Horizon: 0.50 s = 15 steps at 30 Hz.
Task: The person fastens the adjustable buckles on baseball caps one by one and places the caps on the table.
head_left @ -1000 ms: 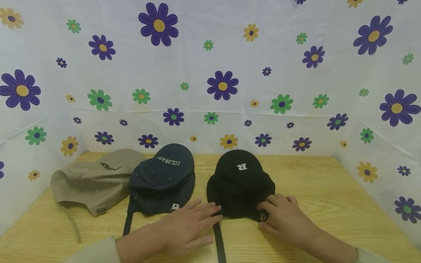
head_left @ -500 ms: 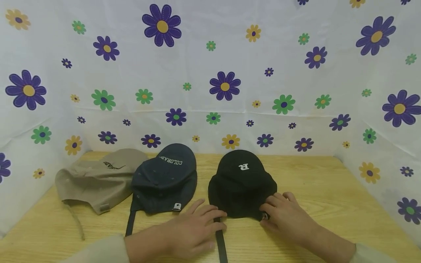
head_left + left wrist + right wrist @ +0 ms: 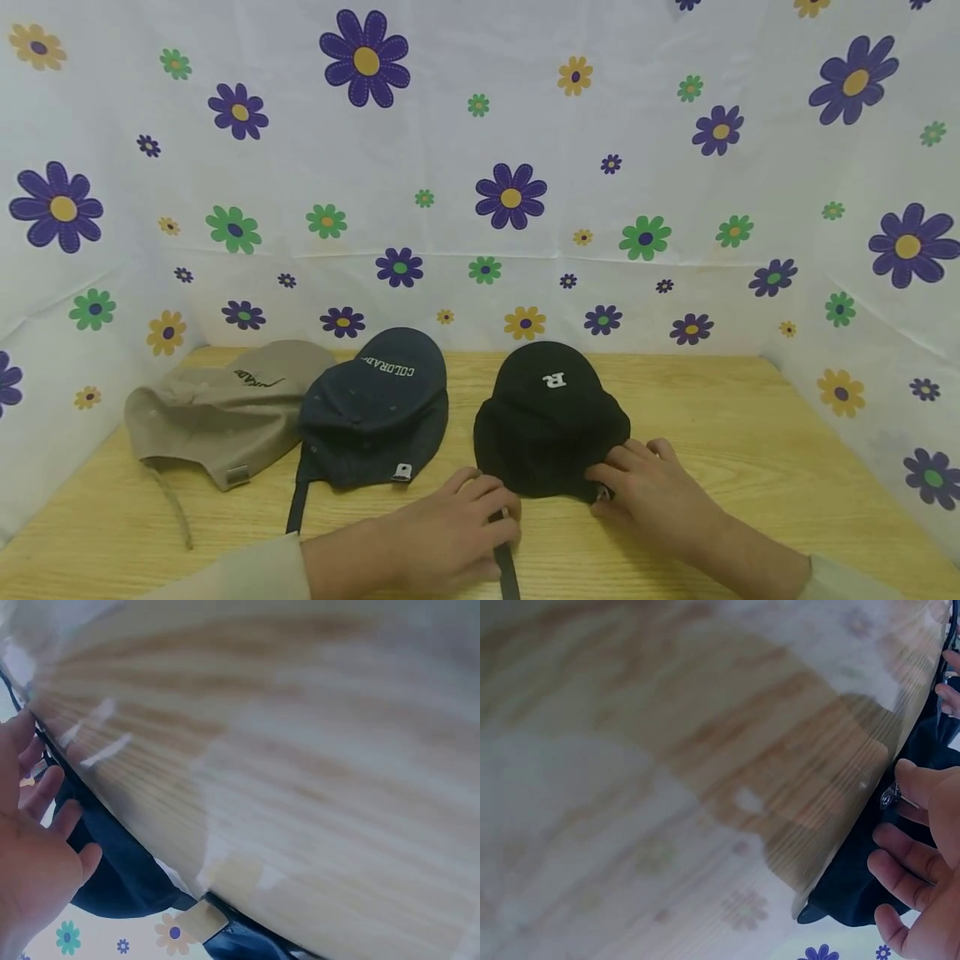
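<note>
A black cap (image 3: 551, 425) with a white R lies on the table, its back opening toward me. My left hand (image 3: 450, 533) is at its dangling black strap (image 3: 508, 575), fingers curled over it; the thumb's contact is partly hidden. My right hand (image 3: 660, 500) pinches the small metal buckle (image 3: 889, 796) at the cap's lower right corner between thumb and finger. The other right fingers lie along the black fabric. To the left sit a navy cap (image 3: 375, 417) lettered COLORADO and a tan cap (image 3: 217, 417), both with straps hanging loose.
A light wooden table (image 3: 720, 408) carries the caps. White cloth (image 3: 435, 125) printed with purple, green and orange flowers walls the back and both sides. The navy cap's front edge lies close to my left forearm.
My left hand has shifted slightly right, its spread fingers curling in at the black cap's strap. My right hand has closed on the buckle and stays there. The caps rest where they were.
</note>
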{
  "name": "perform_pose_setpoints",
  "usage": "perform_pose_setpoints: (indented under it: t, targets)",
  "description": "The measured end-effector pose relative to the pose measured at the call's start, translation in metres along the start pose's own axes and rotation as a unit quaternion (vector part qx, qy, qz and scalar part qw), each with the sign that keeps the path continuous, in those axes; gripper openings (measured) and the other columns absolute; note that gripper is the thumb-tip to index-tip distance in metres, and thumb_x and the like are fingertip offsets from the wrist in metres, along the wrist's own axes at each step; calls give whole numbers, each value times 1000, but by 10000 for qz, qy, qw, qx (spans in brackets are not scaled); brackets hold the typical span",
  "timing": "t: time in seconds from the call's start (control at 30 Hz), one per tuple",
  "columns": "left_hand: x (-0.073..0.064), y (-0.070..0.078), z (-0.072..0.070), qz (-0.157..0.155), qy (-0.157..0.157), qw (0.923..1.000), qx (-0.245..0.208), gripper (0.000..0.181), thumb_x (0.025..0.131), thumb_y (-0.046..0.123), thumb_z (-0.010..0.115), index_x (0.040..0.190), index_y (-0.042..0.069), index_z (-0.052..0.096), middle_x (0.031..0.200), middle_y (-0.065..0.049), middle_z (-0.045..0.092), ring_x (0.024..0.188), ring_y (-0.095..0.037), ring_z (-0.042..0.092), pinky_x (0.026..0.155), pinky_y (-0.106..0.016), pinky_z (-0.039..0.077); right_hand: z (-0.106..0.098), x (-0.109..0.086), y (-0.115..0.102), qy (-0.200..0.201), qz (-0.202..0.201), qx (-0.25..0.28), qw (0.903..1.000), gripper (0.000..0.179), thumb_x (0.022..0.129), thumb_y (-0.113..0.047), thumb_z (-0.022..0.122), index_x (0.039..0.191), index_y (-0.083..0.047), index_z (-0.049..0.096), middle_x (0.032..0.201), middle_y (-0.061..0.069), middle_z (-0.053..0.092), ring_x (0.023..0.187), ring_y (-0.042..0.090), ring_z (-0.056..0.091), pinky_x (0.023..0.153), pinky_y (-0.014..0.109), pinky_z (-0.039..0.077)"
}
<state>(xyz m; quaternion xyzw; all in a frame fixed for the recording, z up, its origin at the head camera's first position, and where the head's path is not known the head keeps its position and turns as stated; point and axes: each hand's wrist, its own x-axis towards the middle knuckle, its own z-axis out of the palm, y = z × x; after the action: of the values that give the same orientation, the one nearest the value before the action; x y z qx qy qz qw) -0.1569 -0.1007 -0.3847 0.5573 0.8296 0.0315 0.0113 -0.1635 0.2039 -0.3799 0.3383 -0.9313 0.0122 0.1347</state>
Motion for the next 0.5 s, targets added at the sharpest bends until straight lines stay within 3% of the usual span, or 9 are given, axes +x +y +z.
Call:
perform_pose_setpoints:
  t: [0.1,0.27,0.5]
  targets:
    - [2,1,-2,194,-28,9998,61,21,103,33,53,123,31,56,133,10,50,125,-13,44,110,-42,35,-1,0,-1,-61,23,23,10000,27,80,-31,82,104,-23,73,97,-8,64,95,14,54,83,43,41]
    - [6,4,-5,579,-69,9964,620,20,100,31,58,120,31,57,129,11,55,121,-11,47,109,-41,36,0,0,-1,-65,91,-108,9999,25,79,-28,83,101,-21,73,98,-7,64,96,15,55,84,43,42]
    - [13,2,-10,537,-653,9942,660,22,99,35,59,120,31,55,126,14,54,116,-10,48,110,-43,35,4,0,-2,63,12,-247,9997,20,78,-28,83,92,-19,71,90,-8,62,90,13,54,78,40,40]
